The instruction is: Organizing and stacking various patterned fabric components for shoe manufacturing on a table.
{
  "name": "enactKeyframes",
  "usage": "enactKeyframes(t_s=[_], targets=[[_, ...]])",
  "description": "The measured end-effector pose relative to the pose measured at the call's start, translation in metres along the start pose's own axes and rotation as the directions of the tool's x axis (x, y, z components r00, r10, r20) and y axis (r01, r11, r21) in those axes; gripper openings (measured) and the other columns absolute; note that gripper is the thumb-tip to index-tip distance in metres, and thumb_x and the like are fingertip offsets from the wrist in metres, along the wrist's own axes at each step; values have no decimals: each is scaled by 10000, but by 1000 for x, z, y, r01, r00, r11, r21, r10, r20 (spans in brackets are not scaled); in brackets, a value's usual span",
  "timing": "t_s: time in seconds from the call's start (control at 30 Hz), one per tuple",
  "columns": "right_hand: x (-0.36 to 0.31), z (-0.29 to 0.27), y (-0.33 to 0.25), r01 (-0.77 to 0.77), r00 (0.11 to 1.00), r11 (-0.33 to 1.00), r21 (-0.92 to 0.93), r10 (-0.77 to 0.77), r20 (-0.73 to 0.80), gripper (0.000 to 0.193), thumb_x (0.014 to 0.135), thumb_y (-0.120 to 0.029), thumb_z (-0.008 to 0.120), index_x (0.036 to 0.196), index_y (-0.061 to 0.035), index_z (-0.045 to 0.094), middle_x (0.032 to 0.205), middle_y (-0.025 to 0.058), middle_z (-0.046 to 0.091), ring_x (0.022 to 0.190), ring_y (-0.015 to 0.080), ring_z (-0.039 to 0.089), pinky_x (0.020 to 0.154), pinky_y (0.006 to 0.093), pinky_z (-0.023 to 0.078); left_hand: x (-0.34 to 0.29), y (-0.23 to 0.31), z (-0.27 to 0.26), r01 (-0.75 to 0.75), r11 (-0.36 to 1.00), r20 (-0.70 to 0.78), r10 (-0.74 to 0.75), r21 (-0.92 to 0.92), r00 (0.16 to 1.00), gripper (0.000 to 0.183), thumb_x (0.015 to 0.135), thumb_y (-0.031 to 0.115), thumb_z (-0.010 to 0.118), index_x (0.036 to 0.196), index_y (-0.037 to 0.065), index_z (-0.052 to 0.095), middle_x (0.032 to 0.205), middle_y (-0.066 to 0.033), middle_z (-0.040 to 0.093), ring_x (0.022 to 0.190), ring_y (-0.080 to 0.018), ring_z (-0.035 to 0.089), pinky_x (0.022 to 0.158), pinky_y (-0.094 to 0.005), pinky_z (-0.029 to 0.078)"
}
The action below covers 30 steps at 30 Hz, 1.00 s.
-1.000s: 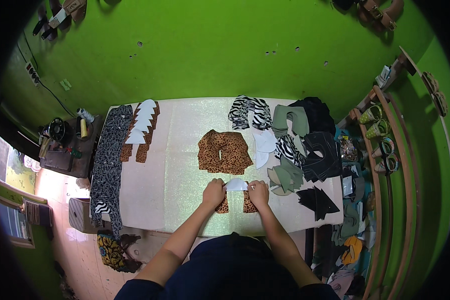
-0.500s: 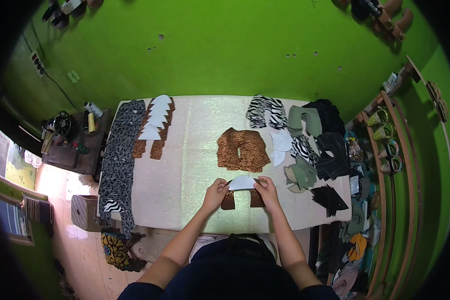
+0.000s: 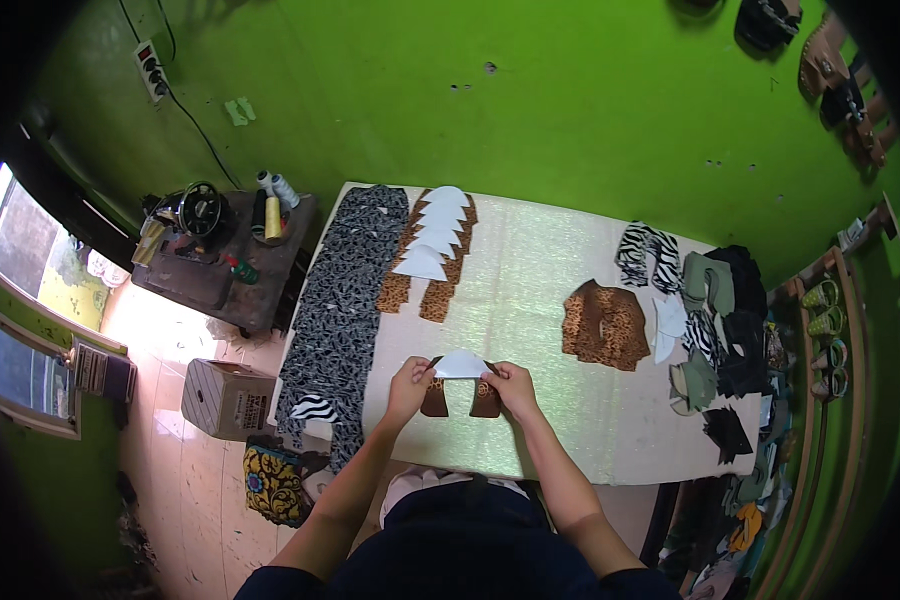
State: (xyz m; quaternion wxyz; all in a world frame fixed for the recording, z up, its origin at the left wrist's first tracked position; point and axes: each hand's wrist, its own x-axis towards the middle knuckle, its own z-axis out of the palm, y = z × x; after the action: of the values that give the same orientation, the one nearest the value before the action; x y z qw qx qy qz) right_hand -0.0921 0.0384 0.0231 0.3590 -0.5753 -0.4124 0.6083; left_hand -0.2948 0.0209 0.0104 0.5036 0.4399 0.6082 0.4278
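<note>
Over the near part of the table, a U-shaped leopard-print fabric piece [image 3: 484, 402] spans my two hands, with its legs hanging toward me. A white half-round piece [image 3: 462, 364] lies across its curved top. My left hand [image 3: 408, 389] pinches the left corner, and my right hand [image 3: 511, 390] pinches the right one. Ahead of them is an overlapping row of similar leopard pieces [image 3: 390, 292] with white half-rounds [image 3: 438, 240] on top. Farther right sits a pile of leopard-print pieces [image 3: 595, 325] beside loose white half-rounds [image 3: 668, 322].
A grey-black patterned cloth [image 3: 345, 270] covers the left of the pale table [image 3: 510, 270]. Zebra [image 3: 632, 255], green [image 3: 705, 280] and black pieces [image 3: 727, 432] crowd its right end. At left stand a sewing machine [image 3: 200, 210], thread spools [image 3: 273, 220] and a cardboard box [image 3: 232, 398].
The view has swung left, so the table sits farther right in the picture. Both hands still hold the leopard piece and white half-round, now nearer the leopard row on the left.
</note>
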Motion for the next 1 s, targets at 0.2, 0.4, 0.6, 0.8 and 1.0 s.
enactKeyframes(t_s=[0.2, 0.4, 0.6, 0.8, 1.0], targets=[[31, 56, -16, 15, 1000, 999, 42, -15, 0, 121, 796, -67, 627, 881, 19, 616, 706, 5, 600, 622, 65, 524, 576, 203, 413, 39, 1, -57, -84, 995, -39, 87, 52, 995, 171, 822, 49, 578, 960, -33, 520, 835, -86, 598, 752, -115, 571, 695, -222, 455], [83, 81, -25, 85, 991, 983, -162, -100, -88, 150, 785, -123, 639, 851, 11, 628, 692, 26, 607, 615, 85, 537, 583, 235, 427, 89, 25, -87, -154, 955, -103, 185, 254, 977, 200, 810, 77, 590, 978, -20, 538, 849, -123, 623, 750, -152, 594, 700, -257, 470], [116, 98, -39, 100, 965, 937, -336, -174, -197, 184, 770, -180, 645, 823, -6, 622, 667, 59, 593, 608, 144, 542, 598, 279, 435, 130, 39, -96, -180, 916, -67, 217, 358, 974, 176, 784, 83, 613, 938, 9, 571, 781, -127, 625, 730, -198, 615, 668, -280, 477], [134, 103, -46, 57, 943, 913, -403, -181, -278, 189, 760, -202, 631, 811, -21, 614, 666, 104, 591, 610, 219, 564, 613, 333, 446, 157, 35, -91, -135, 897, -56, 174, 422, 983, 173, 796, 83, 601, 947, 7, 563, 765, -111, 610, 659, -179, 581, 638, -284, 469], [144, 107, -46, 44, 922, 900, -434, -204, -329, 197, 794, -171, 612, 905, -10, 639, 738, 107, 634, 667, 180, 598, 654, 286, 462, 177, 32, -90, -229, 844, -25, 275, 484, 961, 174, 803, 86, 587, 954, 14, 539, 797, -154, 619, 704, -286, 614, 620, -342, 476]])
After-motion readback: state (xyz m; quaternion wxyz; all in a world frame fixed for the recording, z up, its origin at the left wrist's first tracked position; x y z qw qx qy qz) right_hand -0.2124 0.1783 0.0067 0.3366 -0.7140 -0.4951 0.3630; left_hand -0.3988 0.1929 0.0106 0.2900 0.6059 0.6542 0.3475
